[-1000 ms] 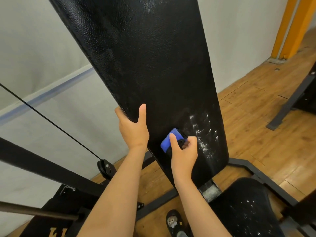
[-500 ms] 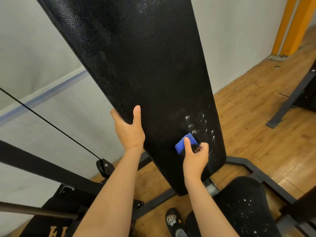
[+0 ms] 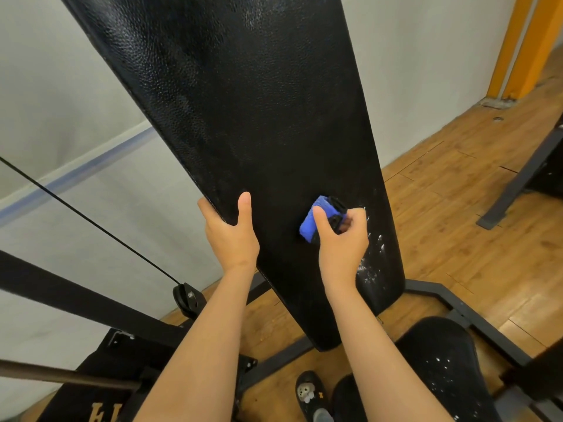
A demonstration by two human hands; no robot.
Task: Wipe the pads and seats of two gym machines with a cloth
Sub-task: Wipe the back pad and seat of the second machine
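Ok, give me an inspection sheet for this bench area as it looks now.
Surface: black pad, white spots near its lower right edge.
Job's things: blue cloth against the pad; seat speckled white.
Clutter: nothing seen.
Hands: left hand grips the pad's left edge; right hand holds the cloth.
Cables: thin black cable runs to a pulley.
Surroundings: wood floor, pale wall, orange frame.

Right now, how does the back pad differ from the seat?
The back pad is long and steeply tilted; the seat is short and lies low. The left hand grips the back pad, the right hand presses a cloth on it; no hand touches the seat. Both are black, textured, with white specks.
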